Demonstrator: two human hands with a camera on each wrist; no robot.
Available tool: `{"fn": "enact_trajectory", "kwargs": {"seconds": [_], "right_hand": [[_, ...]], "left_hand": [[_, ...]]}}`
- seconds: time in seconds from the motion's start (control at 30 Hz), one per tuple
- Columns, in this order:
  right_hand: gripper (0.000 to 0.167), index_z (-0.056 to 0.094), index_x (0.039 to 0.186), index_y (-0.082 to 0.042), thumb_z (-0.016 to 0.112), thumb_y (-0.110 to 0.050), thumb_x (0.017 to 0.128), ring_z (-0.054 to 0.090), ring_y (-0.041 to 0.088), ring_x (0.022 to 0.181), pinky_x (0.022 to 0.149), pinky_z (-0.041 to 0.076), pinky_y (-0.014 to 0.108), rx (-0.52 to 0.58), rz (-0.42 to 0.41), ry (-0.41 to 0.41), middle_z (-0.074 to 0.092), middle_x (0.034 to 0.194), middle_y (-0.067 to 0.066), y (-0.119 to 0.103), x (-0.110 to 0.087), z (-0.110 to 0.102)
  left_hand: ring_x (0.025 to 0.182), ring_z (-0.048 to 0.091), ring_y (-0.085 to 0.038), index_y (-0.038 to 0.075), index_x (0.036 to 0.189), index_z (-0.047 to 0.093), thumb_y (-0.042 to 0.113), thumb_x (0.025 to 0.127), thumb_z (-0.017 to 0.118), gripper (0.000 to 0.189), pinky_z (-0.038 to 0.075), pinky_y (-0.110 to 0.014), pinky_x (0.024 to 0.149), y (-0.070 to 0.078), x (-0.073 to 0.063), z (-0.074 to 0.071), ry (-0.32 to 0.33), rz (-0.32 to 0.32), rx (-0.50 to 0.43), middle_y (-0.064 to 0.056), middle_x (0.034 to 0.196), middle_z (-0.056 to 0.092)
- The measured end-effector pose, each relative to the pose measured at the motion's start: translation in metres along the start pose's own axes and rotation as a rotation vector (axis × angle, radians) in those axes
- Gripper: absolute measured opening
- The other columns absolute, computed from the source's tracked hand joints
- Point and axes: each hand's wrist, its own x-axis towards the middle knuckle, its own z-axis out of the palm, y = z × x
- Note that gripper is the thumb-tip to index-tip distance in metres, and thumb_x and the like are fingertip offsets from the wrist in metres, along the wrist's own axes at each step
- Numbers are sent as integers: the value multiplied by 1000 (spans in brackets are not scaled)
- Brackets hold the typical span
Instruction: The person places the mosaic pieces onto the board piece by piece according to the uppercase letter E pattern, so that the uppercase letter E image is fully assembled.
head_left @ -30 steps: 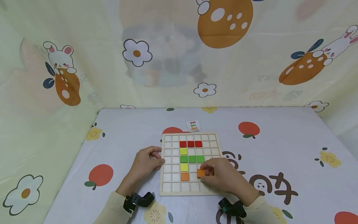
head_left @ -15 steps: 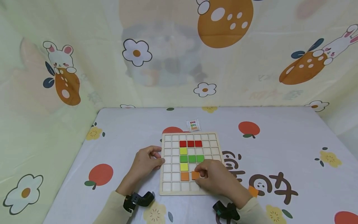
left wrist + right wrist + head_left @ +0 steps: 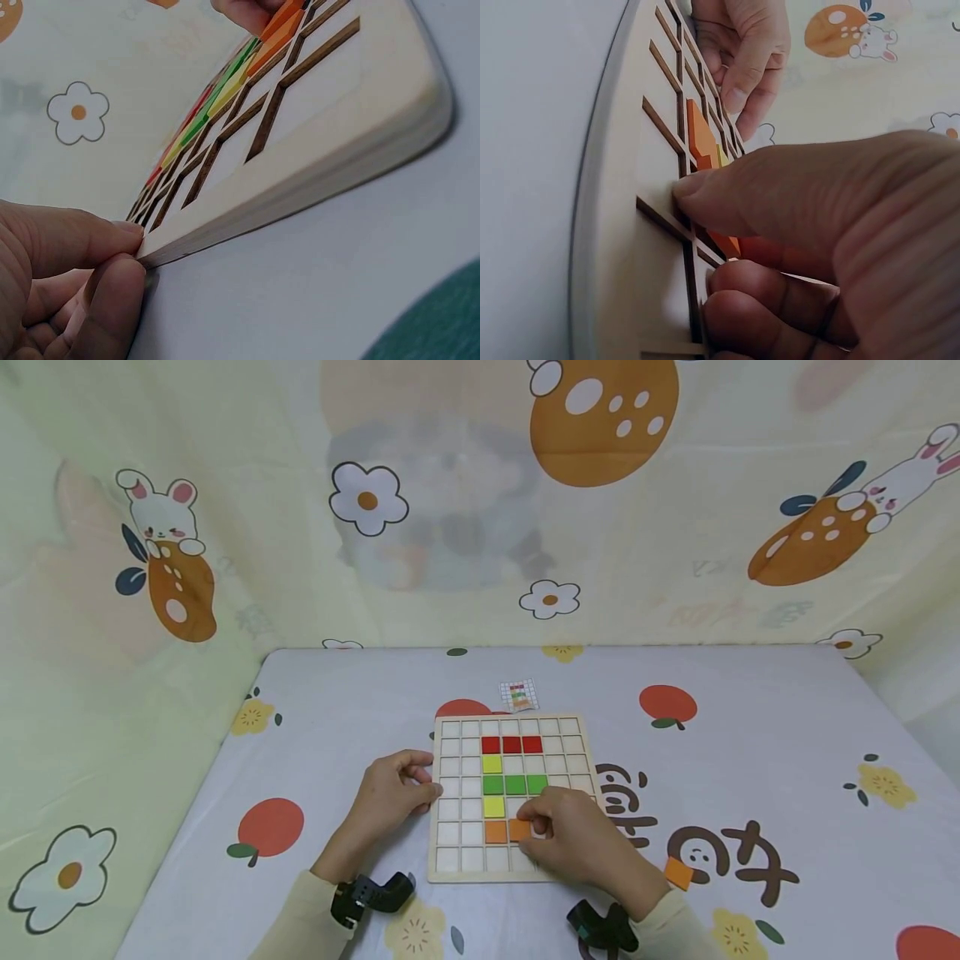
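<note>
A wooden grid board [image 3: 457,835] lies on the table and holds red [image 3: 512,745], yellow [image 3: 492,765], green [image 3: 514,785] and orange tiles. My left hand [image 3: 431,781] pinches the board's left edge between thumb and fingers [image 3: 112,281]. My right hand [image 3: 528,827] holds an orange tile [image 3: 519,829] in a cell of the second row from the near edge, right beside a seated orange tile [image 3: 496,832]. In the right wrist view that tile [image 3: 727,241] shows under my curled fingers [image 3: 780,202], low in the cell.
One loose orange tile [image 3: 678,872] lies on the cloth beside my right forearm. A small pattern card [image 3: 519,695] sits just beyond the board. The table is covered with a printed cloth [image 3: 787,743], and a curtain hangs behind and to the left.
My right hand carried the orange tile left by about two cells to sit beside the other orange tile. The loose orange tile by my forearm came into view. My left hand stayed.
</note>
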Motion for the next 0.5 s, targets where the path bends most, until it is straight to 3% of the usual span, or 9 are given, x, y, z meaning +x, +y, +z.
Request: {"fn": "enact_trajectory", "kwargs": {"seconds": [0.5], "right_hand": [[17, 79, 95, -12, 83, -8, 78, 49, 10, 71, 58, 42, 23, -13, 3, 3, 52, 73, -7, -2, -1, -1]], "left_hand": [[63, 59, -14, 1, 125, 70, 2, 86, 81, 40, 54, -20, 56, 0, 0, 0, -2, 8, 0, -5, 87, 64]]}}
